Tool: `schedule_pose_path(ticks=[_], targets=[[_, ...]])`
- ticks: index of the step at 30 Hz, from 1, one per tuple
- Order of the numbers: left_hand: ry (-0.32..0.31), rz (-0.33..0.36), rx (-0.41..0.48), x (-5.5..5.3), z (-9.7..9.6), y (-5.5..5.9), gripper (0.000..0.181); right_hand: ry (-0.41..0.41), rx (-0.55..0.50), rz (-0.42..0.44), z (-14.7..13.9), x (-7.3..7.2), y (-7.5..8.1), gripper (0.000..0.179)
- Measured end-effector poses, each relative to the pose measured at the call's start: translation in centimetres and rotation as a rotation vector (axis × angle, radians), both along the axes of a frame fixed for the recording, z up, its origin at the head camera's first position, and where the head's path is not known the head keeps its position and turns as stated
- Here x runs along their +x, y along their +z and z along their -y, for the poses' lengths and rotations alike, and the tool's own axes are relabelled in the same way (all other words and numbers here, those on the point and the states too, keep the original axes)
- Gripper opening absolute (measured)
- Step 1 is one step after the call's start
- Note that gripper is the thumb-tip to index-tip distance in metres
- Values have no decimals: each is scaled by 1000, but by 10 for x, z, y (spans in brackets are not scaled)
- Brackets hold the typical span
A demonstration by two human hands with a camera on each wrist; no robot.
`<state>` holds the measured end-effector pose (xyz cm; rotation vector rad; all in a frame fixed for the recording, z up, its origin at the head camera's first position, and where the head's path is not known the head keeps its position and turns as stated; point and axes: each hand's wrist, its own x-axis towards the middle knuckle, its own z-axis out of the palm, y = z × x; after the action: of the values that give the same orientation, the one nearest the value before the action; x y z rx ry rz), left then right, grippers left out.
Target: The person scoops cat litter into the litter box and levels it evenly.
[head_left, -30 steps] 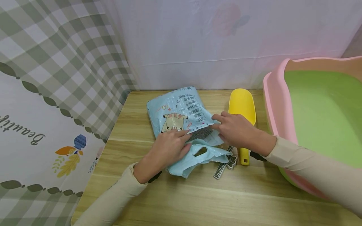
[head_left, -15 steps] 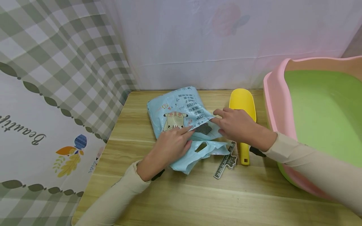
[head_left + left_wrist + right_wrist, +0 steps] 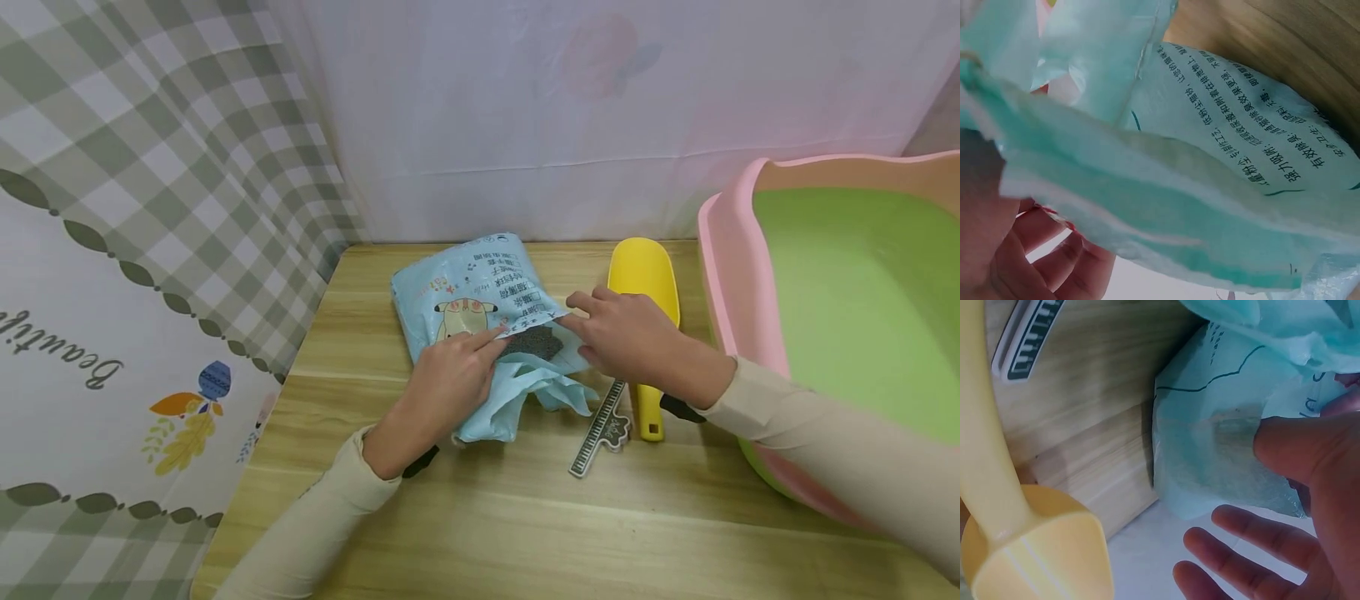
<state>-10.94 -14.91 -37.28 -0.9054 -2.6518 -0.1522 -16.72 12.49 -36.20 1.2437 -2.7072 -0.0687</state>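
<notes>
A light blue printed cat litter bag (image 3: 480, 283) lies on the wooden table, cut side toward me, dark grey granules (image 3: 532, 342) showing in its mouth. My left hand (image 3: 442, 383) holds the left side of the mouth's upper edge, index finger stretched along it; in the left wrist view, the fingers (image 3: 1066, 256) curl by the bag's edge. At the right corner of the mouth my right hand (image 3: 626, 333) pinches the plastic between thumb and index, other fingers spread away in the right wrist view. A crumpled loose flap (image 3: 517, 396) hangs below the opening.
A yellow scoop (image 3: 643, 271) lies right of the bag, partly under my right hand. Beside its handle is a flat piano-key-patterned strip (image 3: 597, 429) with a dark ornament. A large pink and green tray (image 3: 738, 250) stands at the right. Curtains border the table's back and left.
The loose flap has drawn up and crumpled, its handle hole no longer showing. The strip is more exposed. Both hands stay at the bag's edge with only slight shifts.
</notes>
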Motion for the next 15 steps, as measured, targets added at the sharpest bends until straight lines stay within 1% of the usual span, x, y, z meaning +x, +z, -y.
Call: schedule_pose_path(ticks=[6, 15], targets=[[9, 8, 8, 1, 2, 1, 31, 1, -18, -19, 1, 9, -2, 42], [-34, 46, 18, 4, 8, 6, 28, 20, -45, -48, -1, 17, -5, 47]])
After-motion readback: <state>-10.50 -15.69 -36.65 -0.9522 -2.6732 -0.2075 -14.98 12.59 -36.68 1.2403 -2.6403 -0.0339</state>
